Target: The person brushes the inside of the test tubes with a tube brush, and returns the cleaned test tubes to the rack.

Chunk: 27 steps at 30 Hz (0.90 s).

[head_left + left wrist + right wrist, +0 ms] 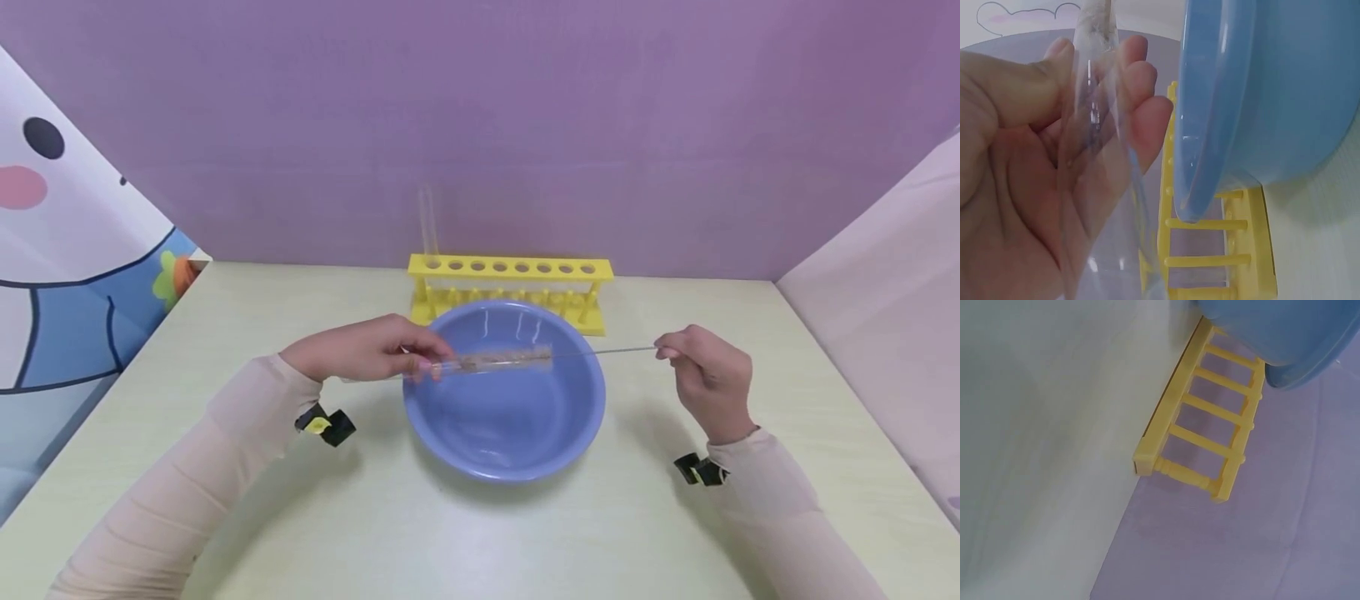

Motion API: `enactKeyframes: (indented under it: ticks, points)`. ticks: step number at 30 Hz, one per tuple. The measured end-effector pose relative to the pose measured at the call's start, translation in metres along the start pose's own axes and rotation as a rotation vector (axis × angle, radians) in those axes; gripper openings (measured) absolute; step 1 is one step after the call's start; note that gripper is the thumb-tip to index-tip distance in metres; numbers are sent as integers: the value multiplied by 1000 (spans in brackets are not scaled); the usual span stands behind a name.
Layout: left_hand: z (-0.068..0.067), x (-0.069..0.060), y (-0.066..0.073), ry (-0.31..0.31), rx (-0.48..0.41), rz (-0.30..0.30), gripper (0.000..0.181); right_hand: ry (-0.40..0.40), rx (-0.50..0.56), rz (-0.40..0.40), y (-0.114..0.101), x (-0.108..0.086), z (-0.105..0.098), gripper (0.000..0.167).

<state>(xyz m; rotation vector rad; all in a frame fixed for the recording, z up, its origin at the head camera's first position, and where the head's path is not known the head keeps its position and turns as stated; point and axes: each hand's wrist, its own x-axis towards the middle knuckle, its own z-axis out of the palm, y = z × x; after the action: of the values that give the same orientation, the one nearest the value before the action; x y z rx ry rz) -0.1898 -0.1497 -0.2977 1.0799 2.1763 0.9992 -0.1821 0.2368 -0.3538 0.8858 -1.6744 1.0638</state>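
My left hand (375,348) grips a clear glass test tube (1094,156) between thumb and fingers, and it lies almost level above the blue basin (502,473). The bristles of a test tube brush (517,359) are inside the tube, blurred. Its thin wire handle (615,351) comes out of the tube's right end, and my right hand (708,379) pinches the end of that wire, to the right of the basin. In the right wrist view neither the hand nor the brush shows.
Behind the basin stands a yellow test tube rack (510,276) with a row of holes. Another clear test tube (427,221) is upright in its leftmost hole. The pale table (300,533) meets a purple backdrop (480,125) at the back.
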Motion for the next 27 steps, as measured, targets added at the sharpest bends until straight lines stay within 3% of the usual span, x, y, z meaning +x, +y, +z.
enactKeyframes:
  ticks: [11, 27]
  points:
    - [-4, -5, -2, -39, -112, -38, 29, 64, 53, -13, 1, -2, 1, 27]
    - [-11, -8, -8, -82, -108, -14, 24, 96, 76, -19, 0, -2, -1, 28]
